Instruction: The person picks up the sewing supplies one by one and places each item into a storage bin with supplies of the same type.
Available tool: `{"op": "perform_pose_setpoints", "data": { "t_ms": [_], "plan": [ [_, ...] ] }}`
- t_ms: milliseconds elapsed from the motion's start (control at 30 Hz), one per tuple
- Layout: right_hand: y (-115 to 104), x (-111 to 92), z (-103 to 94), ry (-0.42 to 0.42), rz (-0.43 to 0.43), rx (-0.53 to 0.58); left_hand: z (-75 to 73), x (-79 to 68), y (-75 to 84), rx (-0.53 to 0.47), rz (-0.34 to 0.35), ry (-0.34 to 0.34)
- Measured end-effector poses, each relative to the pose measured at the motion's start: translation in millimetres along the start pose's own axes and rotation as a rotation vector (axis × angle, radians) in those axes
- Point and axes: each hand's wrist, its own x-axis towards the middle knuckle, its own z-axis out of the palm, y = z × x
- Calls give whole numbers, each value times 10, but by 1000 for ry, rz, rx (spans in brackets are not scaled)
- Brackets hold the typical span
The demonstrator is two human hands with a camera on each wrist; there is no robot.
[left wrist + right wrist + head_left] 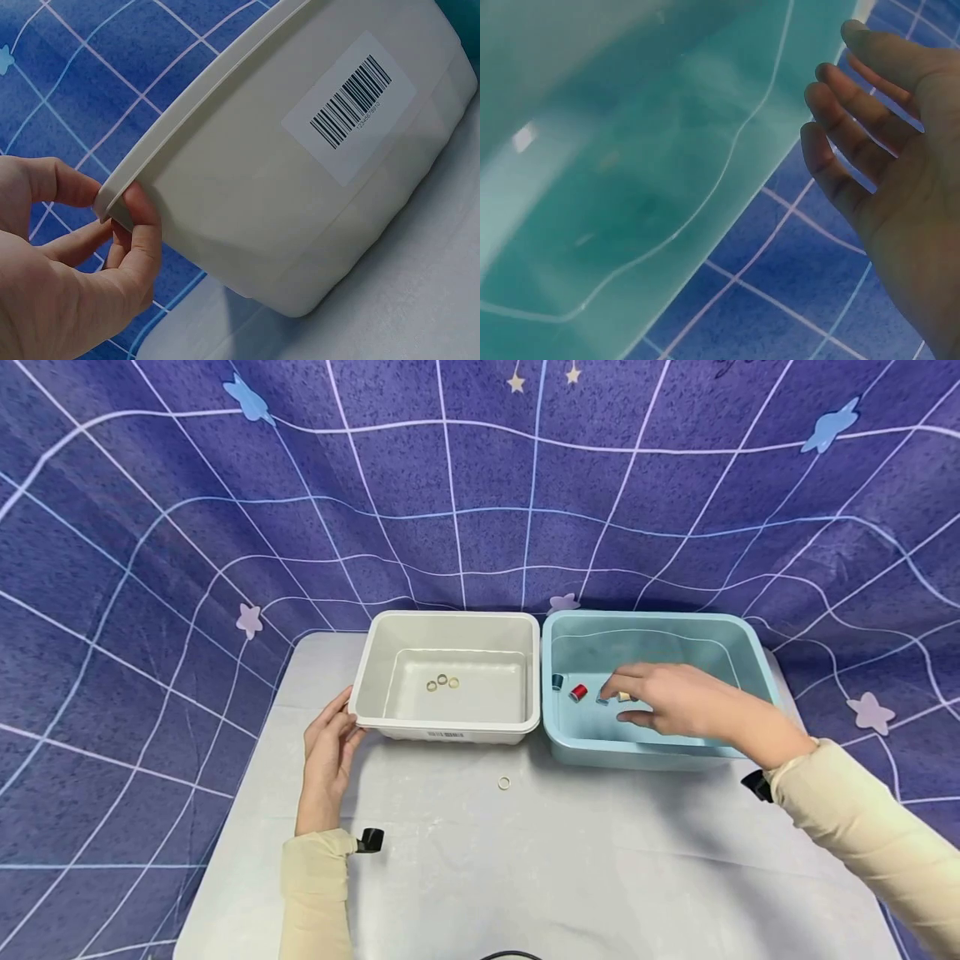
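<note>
A cream-white plastic bin (pixel 446 726) stands on the table, and my left hand (pixel 327 756) grips its front-left rim. In the left wrist view the thumb and fingers of that hand (pixel 90 255) pinch the rim at the corner. Three small gold-toned rings (pixel 442 680) lie on the bin floor. My right hand (pixel 675 697) reaches over the teal bin (pixel 637 747), its fingers spread and bent downward. Below it are a dark teal thread spool (pixel 557 682), a red spool (pixel 578 693), a blue spool (pixel 602 699) and a pale yellow spool (pixel 624 697), the last two partly hidden by fingers.
A single pale ring (pixel 504 783) lies on the white tablecloth (pixel 540 860) in front of the bins. The two bins stand side by side against a blue gridded curtain (pixel 480 477). A barcode label (pixel 351 101) is on the white bin's front. A dark cable (pixel 510 954) shows at the near edge.
</note>
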Motion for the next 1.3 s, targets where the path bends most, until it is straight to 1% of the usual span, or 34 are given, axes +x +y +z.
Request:
{"op": "perform_pose_setpoints", "data": {
  "t_ms": [267, 433, 533, 700, 833, 1000, 1133, 1300],
  "plan": [
    [-248, -1, 115, 24, -39, 61, 12, -6, 2, 0, -3, 6],
    [-371, 25, 222, 48, -65, 92, 13, -5, 6, -5, -8, 9],
    [-444, 47, 300, 49, -85, 114, 11, -5, 6, -4, -8, 10],
    [-538, 72, 404, 82, -109, 119, 11, -7, 5, -2, -6, 1],
    [-583, 73, 427, 137, -118, 123, 13, -7, 6, -4, -7, 2],
    [-646, 90, 416, 186, -157, 126, 16, -4, 10, -13, -3, 9],
    [-724, 116, 431, 194, -188, 133, 17, 0, 8, -13, -3, 12],
    [-829, 148, 498, 185, -214, 161, 17, 2, 4, -16, -5, 6]
  ]
}}
